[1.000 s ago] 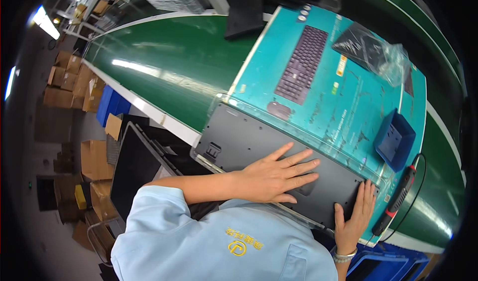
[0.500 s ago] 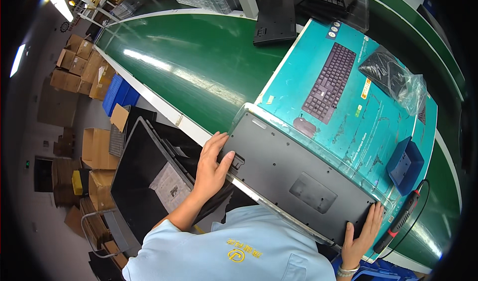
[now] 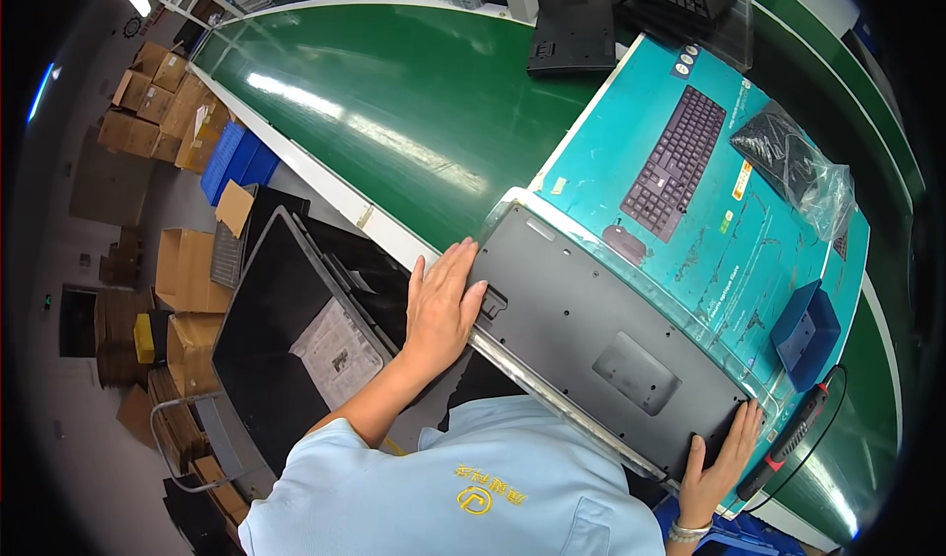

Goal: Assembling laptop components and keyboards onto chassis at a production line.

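Note:
A black keyboard (image 3: 581, 359) lies face down, its screw-dotted underside up, in a clear plastic tray (image 3: 645, 285) at the front edge of the bench. At its left end rests my left hand (image 3: 441, 310), fingers stretched along the edge and thumb apart by the small recess. My right hand (image 3: 724, 467) lies against the right end, fingers extended and thumb spread over the corner. Neither hand is wrapped round the keyboard. Under the tray is a turquoise printed carton (image 3: 581, 186) with a keyboard and mouse pictured on it.
On the carton are a dark item in a clear bag (image 3: 788, 162) and a blue bin (image 3: 806, 334). A red-black electric screwdriver (image 3: 788, 443) with a cord lies at right. More keyboards (image 3: 572, 24) sit behind on the green bench (image 3: 394, 93). A black crate (image 3: 266, 329) stands at left.
The view has shifted slightly, so the bench items sit a little further right. Both hands stay at the keyboard's ends; the keyboard has not visibly moved in the tray.

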`<state>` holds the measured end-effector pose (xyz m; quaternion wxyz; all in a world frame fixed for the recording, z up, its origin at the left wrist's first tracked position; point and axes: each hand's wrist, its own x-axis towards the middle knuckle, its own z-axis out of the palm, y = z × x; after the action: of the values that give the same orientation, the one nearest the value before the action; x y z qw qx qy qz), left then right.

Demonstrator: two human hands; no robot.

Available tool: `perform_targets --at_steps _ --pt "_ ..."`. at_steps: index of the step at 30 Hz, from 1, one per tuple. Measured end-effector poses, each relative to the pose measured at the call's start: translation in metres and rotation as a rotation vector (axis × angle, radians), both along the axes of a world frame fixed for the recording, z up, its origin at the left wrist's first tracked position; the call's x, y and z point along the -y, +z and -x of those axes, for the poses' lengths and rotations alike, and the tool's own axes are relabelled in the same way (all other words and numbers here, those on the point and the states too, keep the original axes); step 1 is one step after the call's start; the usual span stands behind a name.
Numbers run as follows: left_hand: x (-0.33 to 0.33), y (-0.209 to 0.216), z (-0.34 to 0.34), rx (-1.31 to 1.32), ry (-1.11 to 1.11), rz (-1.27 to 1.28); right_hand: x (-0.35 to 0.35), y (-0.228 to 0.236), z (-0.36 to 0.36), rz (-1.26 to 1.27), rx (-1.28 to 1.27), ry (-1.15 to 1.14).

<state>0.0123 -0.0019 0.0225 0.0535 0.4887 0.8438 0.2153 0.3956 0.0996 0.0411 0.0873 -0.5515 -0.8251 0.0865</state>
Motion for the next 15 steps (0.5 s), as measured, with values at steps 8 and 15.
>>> perform_targets --at_steps 8,15 --pt "-0.028 0.019 0.003 -0.231 -0.322 0.093 -0.001 -0.002 -0.001 -0.037 0.011 0.034" --pt "-0.060 0.030 -0.006 -0.194 -0.844 0.186 -0.003 0.001 0.002 -0.038 -0.007 0.045"
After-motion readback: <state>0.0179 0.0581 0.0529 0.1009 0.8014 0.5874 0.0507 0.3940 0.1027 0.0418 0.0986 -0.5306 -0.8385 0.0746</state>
